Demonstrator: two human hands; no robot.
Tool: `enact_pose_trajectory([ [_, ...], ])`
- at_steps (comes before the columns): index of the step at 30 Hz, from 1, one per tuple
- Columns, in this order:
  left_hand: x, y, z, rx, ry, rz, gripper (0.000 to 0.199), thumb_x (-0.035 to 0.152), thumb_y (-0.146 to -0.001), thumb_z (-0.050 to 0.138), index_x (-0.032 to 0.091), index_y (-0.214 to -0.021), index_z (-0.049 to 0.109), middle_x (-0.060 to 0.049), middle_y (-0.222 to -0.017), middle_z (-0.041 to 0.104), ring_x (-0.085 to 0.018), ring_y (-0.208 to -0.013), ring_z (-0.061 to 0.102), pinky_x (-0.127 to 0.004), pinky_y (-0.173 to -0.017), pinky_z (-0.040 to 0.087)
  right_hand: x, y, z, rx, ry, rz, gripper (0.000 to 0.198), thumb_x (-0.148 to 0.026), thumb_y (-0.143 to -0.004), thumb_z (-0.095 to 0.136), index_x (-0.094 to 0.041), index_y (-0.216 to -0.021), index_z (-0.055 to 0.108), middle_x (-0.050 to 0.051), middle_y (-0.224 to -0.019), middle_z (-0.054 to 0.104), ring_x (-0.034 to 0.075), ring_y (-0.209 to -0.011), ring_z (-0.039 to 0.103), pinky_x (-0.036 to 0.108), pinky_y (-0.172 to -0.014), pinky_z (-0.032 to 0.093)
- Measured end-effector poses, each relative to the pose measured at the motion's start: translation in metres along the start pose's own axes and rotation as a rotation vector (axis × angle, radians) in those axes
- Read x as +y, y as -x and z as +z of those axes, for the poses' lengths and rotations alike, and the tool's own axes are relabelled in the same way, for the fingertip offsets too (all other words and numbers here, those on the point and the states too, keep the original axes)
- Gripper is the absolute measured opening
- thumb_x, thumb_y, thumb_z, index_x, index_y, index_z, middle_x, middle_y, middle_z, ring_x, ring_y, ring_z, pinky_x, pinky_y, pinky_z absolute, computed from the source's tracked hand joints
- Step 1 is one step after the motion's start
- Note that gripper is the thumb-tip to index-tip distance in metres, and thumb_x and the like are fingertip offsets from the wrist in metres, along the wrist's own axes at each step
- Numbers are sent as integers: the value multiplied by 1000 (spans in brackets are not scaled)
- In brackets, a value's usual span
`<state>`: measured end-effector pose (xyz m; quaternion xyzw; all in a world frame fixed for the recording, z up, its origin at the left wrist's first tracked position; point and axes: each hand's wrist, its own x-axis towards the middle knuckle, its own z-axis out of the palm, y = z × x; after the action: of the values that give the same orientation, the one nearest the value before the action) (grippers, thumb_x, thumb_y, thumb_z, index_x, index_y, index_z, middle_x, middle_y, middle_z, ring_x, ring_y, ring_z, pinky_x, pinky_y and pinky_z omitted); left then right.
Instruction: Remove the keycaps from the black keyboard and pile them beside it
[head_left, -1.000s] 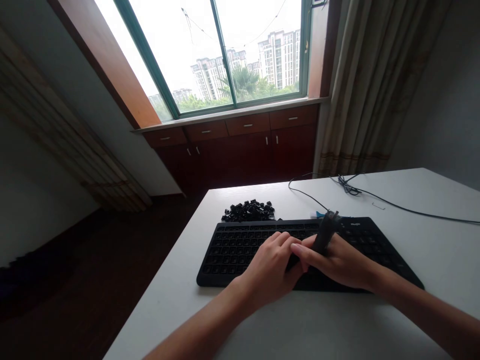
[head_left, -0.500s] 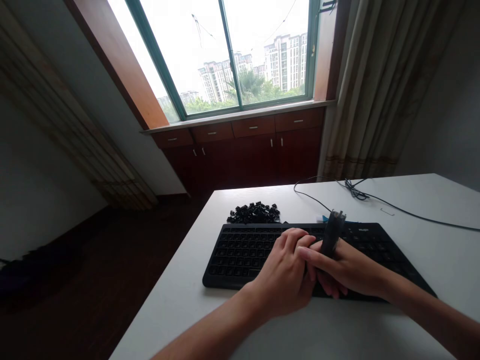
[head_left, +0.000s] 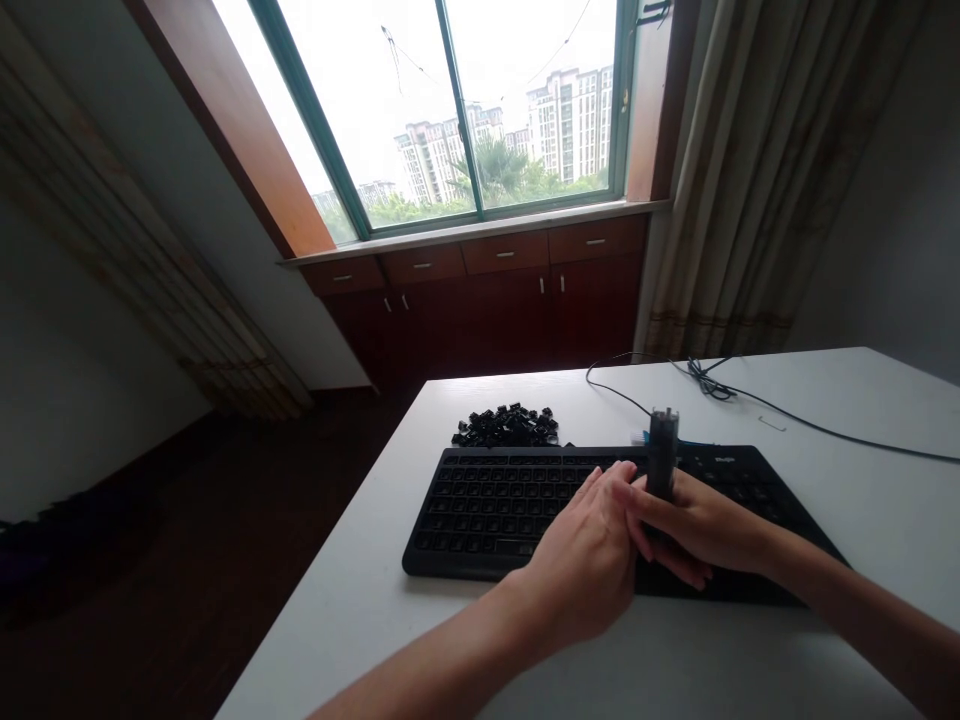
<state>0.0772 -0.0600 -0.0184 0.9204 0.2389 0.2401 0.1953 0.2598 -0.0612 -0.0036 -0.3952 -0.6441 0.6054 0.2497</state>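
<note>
A black keyboard [head_left: 480, 515] lies across the white table, its left part showing bare sockets without keycaps. My right hand [head_left: 701, 520] is closed over the keyboard's right half. It grips a dark, partly see-through bar-shaped piece [head_left: 662, 450], upright with small prongs at the top; its lower end is hidden. My left hand [head_left: 589, 550] lies against my right hand, fingers stretched out and close together. Some of its fingertips are hidden behind my right hand. Behind the keyboard is a heap of loose black keycaps [head_left: 504, 427].
A thin blue item [head_left: 639, 439] lies partly hidden behind the keyboard. A black cable [head_left: 810, 412] with a bundled knot runs over the back right of the white table [head_left: 360, 600]. Nearby is a small bent wire [head_left: 771, 424]. Red-brown cabinets [head_left: 480, 310] stand below the window.
The bar-shaped piece has swung from a slight lean to nearly upright and moved a little left. My left hand's bent fingers have straightened and shifted right against my right hand.
</note>
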Motion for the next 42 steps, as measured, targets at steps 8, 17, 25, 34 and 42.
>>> enact_pose_trajectory([
  [8,0,2,-14,25,65,-16,43,22,-87,57,19,-129,55,-14,-144,53,-30,-139,46,-50,-120,35,-6,5,4,0,212,-146,62,-59,-98,48,-16,-56,61,-3,-41,46,8,-36,42,22,-44,37],
  [17,-8,10,-23,16,115,-57,51,19,-82,64,18,-131,50,-10,-129,62,-25,-119,57,-43,-110,44,-13,10,-1,1,301,-163,56,-51,-99,52,-15,-60,67,-2,-47,50,9,-44,48,21,-48,39],
  [25,-12,11,-22,29,50,-124,25,21,-86,64,19,-111,59,-8,-109,66,-25,-101,59,-43,-96,48,-9,3,-1,79,94,57,69,-65,-98,38,-14,-59,64,-2,-38,46,8,-31,40,20,-36,31],
  [34,-19,13,-36,25,77,-102,24,26,-90,66,21,-113,62,-4,-105,71,-21,-99,63,-37,-95,49,-11,6,-18,70,109,24,41,-55,-97,53,-16,-94,61,-6,-53,51,9,-39,44,20,-40,36],
  [42,-26,12,-34,51,119,-131,39,33,-85,79,22,-118,61,-1,-104,77,-20,-100,68,-37,-97,49,-8,1,-13,223,201,-49,53,-61,-95,51,-16,-69,59,0,-60,55,10,-47,49,24,-45,39],
])
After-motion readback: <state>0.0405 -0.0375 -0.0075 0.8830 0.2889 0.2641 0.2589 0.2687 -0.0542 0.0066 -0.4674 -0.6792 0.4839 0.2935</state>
